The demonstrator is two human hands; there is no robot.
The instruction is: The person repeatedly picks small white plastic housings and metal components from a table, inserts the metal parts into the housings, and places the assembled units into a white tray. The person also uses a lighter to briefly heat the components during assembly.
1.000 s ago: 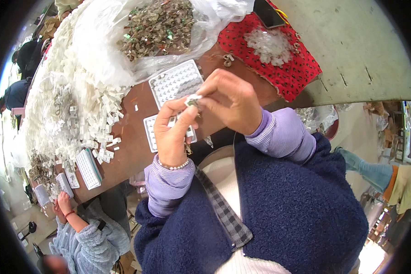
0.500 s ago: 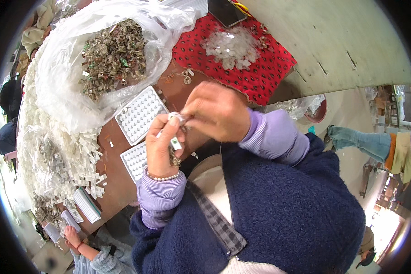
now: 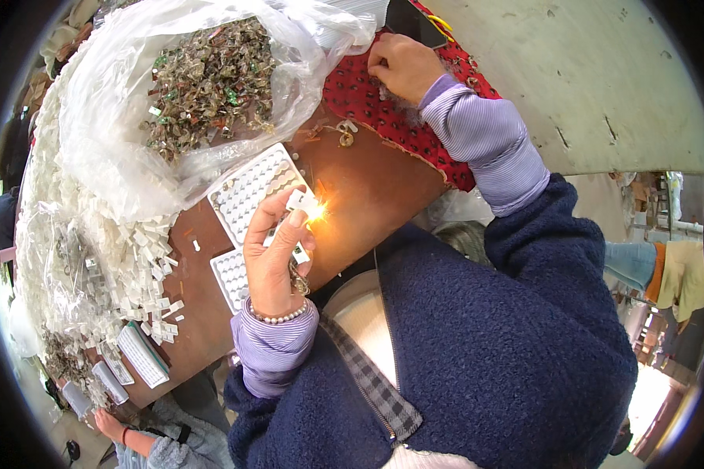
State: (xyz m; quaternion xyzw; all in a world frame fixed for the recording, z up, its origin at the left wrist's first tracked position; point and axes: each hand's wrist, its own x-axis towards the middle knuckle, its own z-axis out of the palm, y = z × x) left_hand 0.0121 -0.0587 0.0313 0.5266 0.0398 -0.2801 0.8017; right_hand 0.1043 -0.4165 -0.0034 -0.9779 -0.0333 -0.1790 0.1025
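Upright between the thumb and fingers of my left hand [image 3: 267, 262] is a small white plastic piece [image 3: 299, 200], with a bright orange glow at its right end. Lower in the same palm sit further small parts, one white with a dark mark and some brownish metallic, partly hidden by the fingers. My right hand [image 3: 405, 69] reaches far over a red cloth with dark spots [image 3: 352, 90]. Its fingers curl down, tips together, at small clear pieces [image 3: 405, 111] largely covered by the hand and sleeve. Whatever those fingertips grip is hidden.
A white dimpled tray [image 3: 246, 187] and a second tray [image 3: 228, 275] lie beside my left hand. Behind them a clear plastic bag [image 3: 105, 129] holds a heap of small metallic parts [image 3: 211, 90]. White pieces [image 3: 137, 250] pile up at left. Another person's hand [image 3: 109, 426] is at lower left.
My right hand has left my left hand and moved up and away to the red cloth. The orange glow now shows at the white piece in my left hand.
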